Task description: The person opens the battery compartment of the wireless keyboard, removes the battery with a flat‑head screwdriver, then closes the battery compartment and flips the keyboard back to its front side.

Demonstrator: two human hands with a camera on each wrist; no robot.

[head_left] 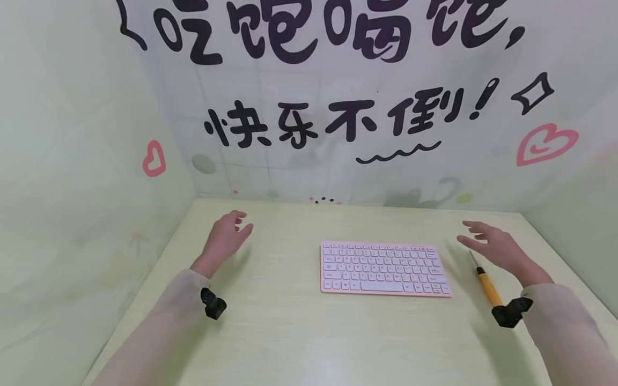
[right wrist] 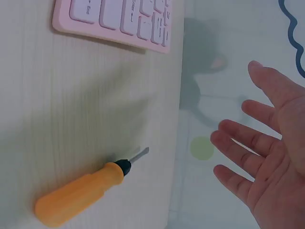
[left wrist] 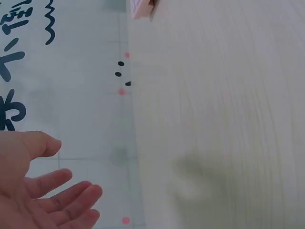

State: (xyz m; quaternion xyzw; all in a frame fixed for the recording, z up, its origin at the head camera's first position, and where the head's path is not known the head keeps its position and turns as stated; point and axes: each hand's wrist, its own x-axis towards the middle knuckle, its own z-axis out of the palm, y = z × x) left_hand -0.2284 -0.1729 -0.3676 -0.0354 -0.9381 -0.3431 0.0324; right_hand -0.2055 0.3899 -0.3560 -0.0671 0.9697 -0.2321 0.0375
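Observation:
A pink keyboard (head_left: 383, 269) with pale keys lies on the pale wooden table (head_left: 285, 332), right of the middle. To its right is a screwdriver (head_left: 488, 287) with an orange handle, a black collar and a thin metal shaft; the right wrist view shows the whole screwdriver (right wrist: 81, 193), its tip pointing toward the back wall. My right hand (head_left: 497, 247) hovers above the screwdriver's tip, fingers relaxed and holding nothing. Over the left part of the table my left hand (head_left: 226, 236) is raised, its fingers loosely spread and nothing in them.
Behind the table stands a white wall sheet (head_left: 299, 177) with black lettering and pink hearts. Pale side sheets (head_left: 72, 187) close off the left and right. Each wrist carries a small black camera (head_left: 213, 304) on a strap.

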